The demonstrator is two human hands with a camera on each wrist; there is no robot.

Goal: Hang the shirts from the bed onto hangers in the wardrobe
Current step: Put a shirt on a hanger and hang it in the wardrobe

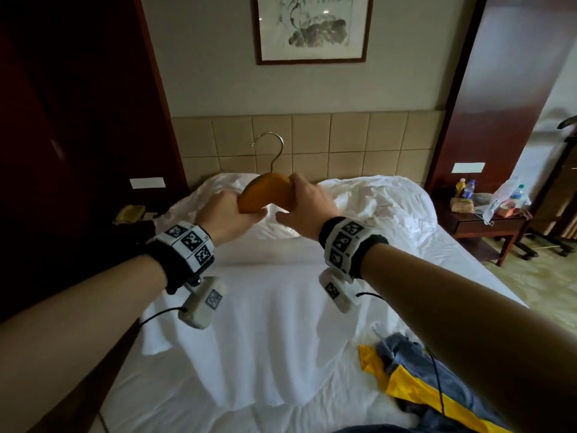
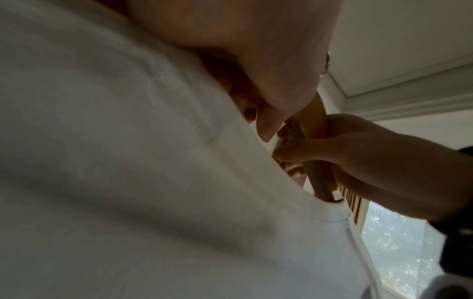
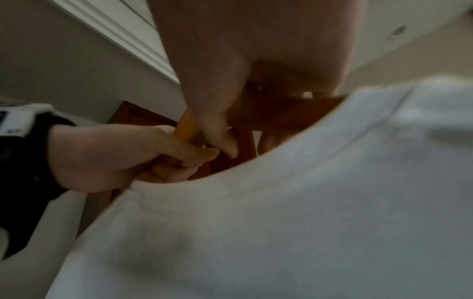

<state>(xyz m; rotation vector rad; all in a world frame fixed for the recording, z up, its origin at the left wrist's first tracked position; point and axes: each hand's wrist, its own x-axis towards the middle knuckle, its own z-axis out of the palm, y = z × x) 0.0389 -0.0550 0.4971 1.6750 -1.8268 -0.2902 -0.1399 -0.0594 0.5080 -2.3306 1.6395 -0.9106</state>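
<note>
Both arms are stretched out over the bed [image 1: 406, 264]. The left hand [image 1: 223, 210] has its fingers wrapped round the left end of a wooden hanger [image 1: 265, 195], together with a fold of a white shirt [image 1: 265, 323]. The right hand [image 1: 304, 210] grips the hanger's right end, fingers curled over the top. The hanger is held up in the air, its metal hook [image 1: 271, 151] pointing up toward the padded headboard [image 1: 343, 142]. The shirt hangs down from the hands and spreads over the white sheet; white on white, its edges are hard to follow, and most of the hanger's lower side is hidden behind hands and cloth.

From the left wrist, the shirt's collar [image 2: 330, 214] fills the view, with the wood slipping into the neck opening; from the right wrist the picture is blurred, but the same collar [image 3: 256, 182] shows just under the knuckles.

At the near right edge of the bed lies a crumpled yellow and blue-grey garment [image 1: 415, 379], partly covered by the right forearm and cut off by the frame.

On the right bedside table [image 1: 487, 223] stand bottles [image 1: 465, 187] and a plastic bag; their labels are too small to read. A framed ink picture [image 1: 312, 26] hangs above, its top cut off. The left side of the room is too dark to make out.
</note>
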